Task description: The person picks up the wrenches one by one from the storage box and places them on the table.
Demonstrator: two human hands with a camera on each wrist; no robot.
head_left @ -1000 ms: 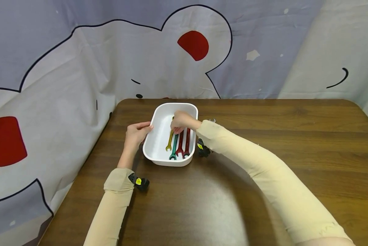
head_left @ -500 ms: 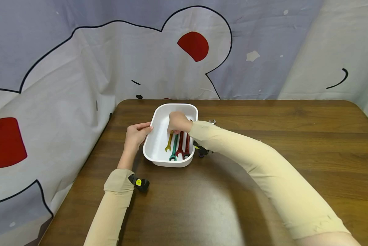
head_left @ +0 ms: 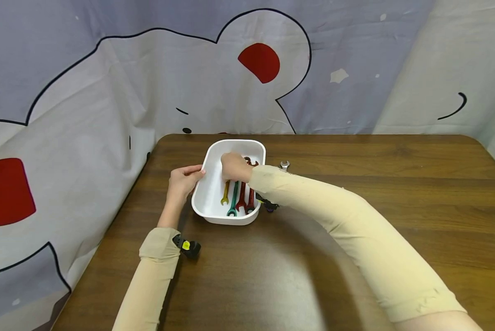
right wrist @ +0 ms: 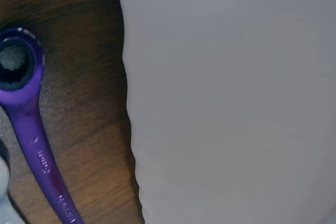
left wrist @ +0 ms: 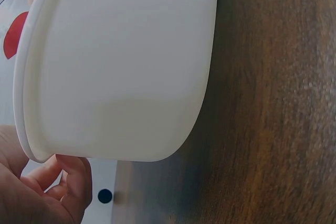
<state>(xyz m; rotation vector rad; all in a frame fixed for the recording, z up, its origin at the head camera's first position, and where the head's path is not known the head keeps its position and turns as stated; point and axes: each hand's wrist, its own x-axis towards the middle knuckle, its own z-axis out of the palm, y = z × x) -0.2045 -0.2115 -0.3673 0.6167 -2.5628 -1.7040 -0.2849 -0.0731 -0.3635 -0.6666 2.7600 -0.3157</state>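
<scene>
A white plastic bin (head_left: 206, 202) stands on the table, several combination wrenches lying lengthwise inside. My left hand (head_left: 182, 180) pinches its left rim between thumb and fingers; in the left wrist view the fingers (left wrist: 79, 182) curl under the lip. Inside the bin, my right hand (head_left: 236, 167) reaches down with bent fingers and holds the yellow wrench (head_left: 225, 195), whose upper part it hides. Beside that wrench lie a green wrench (head_left: 232, 202) and two red wrenches (head_left: 241, 200), partly covered by the right hand and sleeve.
Right of the bin a silver wrench (head_left: 285, 165) lies on the wooden table (head_left: 375, 184), mostly under the right sleeve. A purple ratcheting wrench (right wrist: 37, 140) lies close to the bin's outer wall (right wrist: 220, 98). A printed curtain (head_left: 334, 105) hangs behind the table.
My right hand has moved left inside the bin, and the yellow wrench has shifted slightly left. The upper ends of the red wrenches have come into view. The left hand has stayed on the rim.
</scene>
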